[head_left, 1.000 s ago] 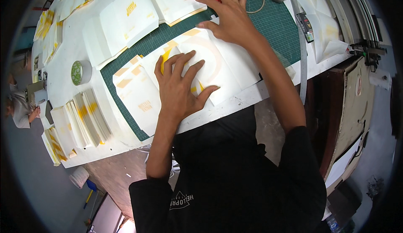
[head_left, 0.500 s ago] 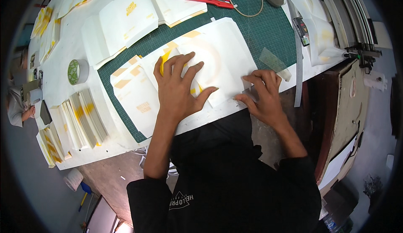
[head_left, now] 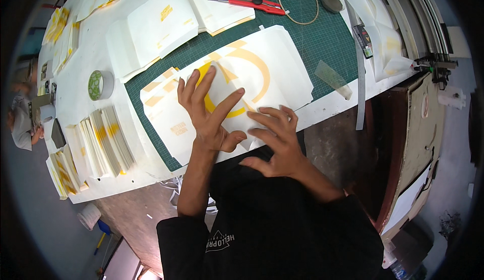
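A white printed paper cover (head_left: 297, 73) with a pale yellow ring and yellow shapes lies on the green cutting mat (head_left: 327, 38). On top of its middle is a folded white sheet with bright yellow print. My left hand (head_left: 207, 113) is over this sheet, fingers spread and fingertips on or just above the paper. At the near edge, my right hand (head_left: 278, 141) has its fingers apart over the paper, thumb stretched toward me beyond the table edge. Whether the right fingertips press on the paper is hard to tell.
Beyond the cover lie an open booklet (head_left: 164, 20) and a red box cutter (head_left: 257, 3). Left are a tape roll (head_left: 105, 85) and stacked booklets (head_left: 108, 139). A clear strip (head_left: 330, 78) and metal ruler (head_left: 360, 93) lie right. Another person (head_left: 22, 123) is at far left.
My right hand has moved left and nearer to me, from the cover's right end to beside my left hand. The yellow ring, faint before, now shows clearly.
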Motion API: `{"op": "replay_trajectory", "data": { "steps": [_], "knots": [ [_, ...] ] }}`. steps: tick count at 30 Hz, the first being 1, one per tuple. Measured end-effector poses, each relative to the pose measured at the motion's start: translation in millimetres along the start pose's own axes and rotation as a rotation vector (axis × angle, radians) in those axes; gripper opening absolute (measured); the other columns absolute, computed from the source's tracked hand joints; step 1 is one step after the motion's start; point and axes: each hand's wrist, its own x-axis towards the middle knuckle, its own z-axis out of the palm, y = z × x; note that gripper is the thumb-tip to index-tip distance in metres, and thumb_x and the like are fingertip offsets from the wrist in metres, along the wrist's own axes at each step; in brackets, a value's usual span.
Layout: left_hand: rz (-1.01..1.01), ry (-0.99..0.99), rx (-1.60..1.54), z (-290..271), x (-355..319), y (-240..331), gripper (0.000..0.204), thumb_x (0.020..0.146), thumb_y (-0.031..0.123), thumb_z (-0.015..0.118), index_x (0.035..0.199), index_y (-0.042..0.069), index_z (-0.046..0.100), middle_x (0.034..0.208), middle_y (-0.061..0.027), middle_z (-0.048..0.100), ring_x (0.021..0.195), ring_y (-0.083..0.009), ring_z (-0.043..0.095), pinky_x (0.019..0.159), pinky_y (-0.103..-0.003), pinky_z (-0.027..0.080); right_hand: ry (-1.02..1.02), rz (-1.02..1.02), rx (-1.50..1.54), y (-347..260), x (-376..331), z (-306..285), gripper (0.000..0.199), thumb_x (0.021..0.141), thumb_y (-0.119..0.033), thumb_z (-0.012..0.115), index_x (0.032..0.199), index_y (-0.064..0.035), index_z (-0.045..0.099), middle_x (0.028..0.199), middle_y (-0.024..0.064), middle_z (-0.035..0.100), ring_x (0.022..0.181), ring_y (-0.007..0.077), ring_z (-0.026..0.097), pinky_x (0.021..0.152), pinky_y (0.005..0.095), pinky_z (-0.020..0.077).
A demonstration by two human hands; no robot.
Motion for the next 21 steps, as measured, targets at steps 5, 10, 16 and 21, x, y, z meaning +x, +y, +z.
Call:
{"op": "replay_trajectory", "data": {
  "steps": [5,10,16,21],
  "knots": [
    [0.001,-0.020,0.024,1.6,-0.3,-5.3,0.061,0.089,0.070,0.059,0.072,0.014,0.075,0.129,-0.0129,0.072,0.139,-0.0397,0.045,0.121,-0.062,0.012,0.445,0.383,-0.342,63.6,-1.1,-3.1,0.049,0.088,-0.034,0.083,0.117,0.0029,0.069,0.127,0.0196,0.060,0.121,0.0349,0.053,0.097,0.0563,0.0364],
    [-0.037,-0.081,-0.004,-4.6,3.6,-5.7,0.031,0.074,0.041,0.075,0.063,0.012,0.068,0.110,-0.0036,0.077,0.124,-0.0317,0.057,0.120,-0.060,0.016,0.316,0.425,-0.534,67.5,3.9,-16.2,0.057,0.089,-0.034,0.082,0.125,0.0078,0.066,0.119,0.0197,0.059,0.112,0.0349,0.056,0.094,0.0534,0.0370],
    [-0.048,-0.120,-0.004,-2.2,6.5,-4.1,0.025,0.068,0.029,0.080,0.060,0.012,0.063,0.100,-0.0001,0.076,0.118,-0.0281,0.061,0.119,-0.060,0.020,0.481,0.461,-0.419,65.3,8.1,-12.1,0.040,0.088,-0.027,0.084,0.113,0.0012,0.071,0.113,0.0147,0.065,0.107,0.0304,0.060,0.093,0.0483,0.0405],
    [-0.041,-0.132,-0.002,-0.5,6.9,-3.2,0.021,0.070,0.028,0.079,0.064,0.015,0.064,0.102,-0.0012,0.076,0.120,-0.0280,0.060,0.119,-0.060,0.020,0.611,0.489,-0.130,66.5,11.8,-19.3,0.018,0.091,-0.017,0.080,0.096,-0.0016,0.072,0.087,0.0095,0.072,0.084,0.0274,0.067,0.088,0.0430,0.0458]
  ]
}}
